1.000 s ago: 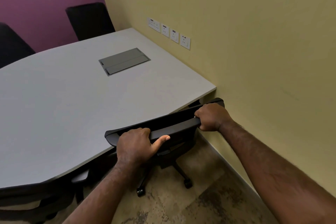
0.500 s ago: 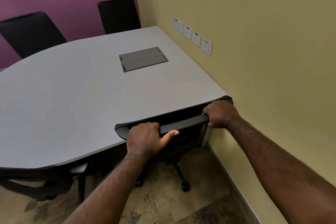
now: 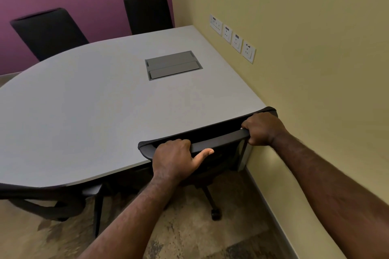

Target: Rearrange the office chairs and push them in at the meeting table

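Both the left hand (image 3: 175,156) and the right hand (image 3: 262,128) are gripping the top of the near chair (image 3: 219,143), its backrest touching the surface (image 3: 94,111) edge.

The surface (image 3: 88,115) is showing a pale grey, smooth, matt top. The cable hatch (image 3: 173,65) set into it near the wall edge is looking like brushed grey metal. The near chair (image 3: 214,143) is presenting a black matt plastic top rail, and the two far chairs (image 3: 48,31) are looking like dark matt cloth. The floor (image 3: 189,233) is appearing mottled and rough.
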